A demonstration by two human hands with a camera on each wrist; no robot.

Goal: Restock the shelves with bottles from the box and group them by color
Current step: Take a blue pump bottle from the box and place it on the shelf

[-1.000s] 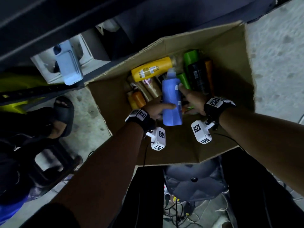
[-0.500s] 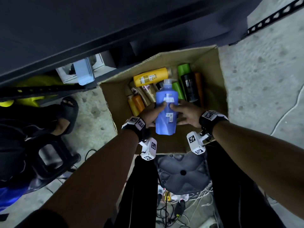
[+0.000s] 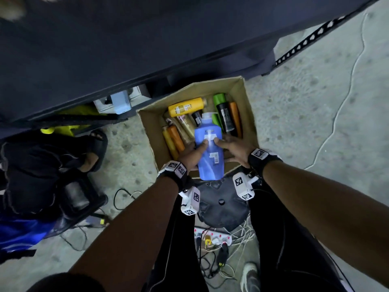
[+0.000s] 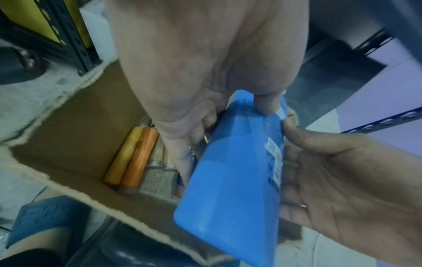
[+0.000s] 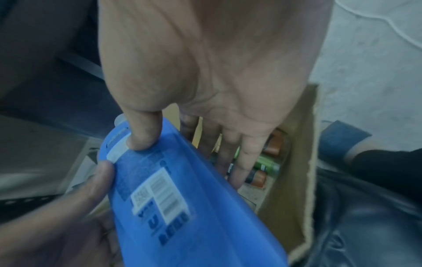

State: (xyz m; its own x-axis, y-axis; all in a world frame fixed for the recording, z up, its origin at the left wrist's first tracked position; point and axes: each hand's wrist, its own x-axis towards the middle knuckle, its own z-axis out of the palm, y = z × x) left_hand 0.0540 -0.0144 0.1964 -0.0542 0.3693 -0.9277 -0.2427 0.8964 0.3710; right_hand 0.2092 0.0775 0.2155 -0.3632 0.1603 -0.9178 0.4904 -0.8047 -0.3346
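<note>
Both hands grip one blue bottle (image 3: 209,148) above the near edge of the cardboard box (image 3: 248,114): left hand (image 3: 190,155) and right hand (image 3: 232,149) each with thumb on its front, fingers curled behind. Inside the box lie one yellow bottle (image 3: 186,106) at the far edge, two orange ones (image 3: 173,140) by the left wall, one black can (image 3: 225,116) and one orange bottle (image 3: 235,118) near the right wall. Others are partly hidden behind the blue bottle, count unclear.

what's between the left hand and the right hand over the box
The blue plastic bottle sits between them: left hand grips one side, right hand the other, thumbs on its front, above the cardboard box. Head view shows it.
</note>
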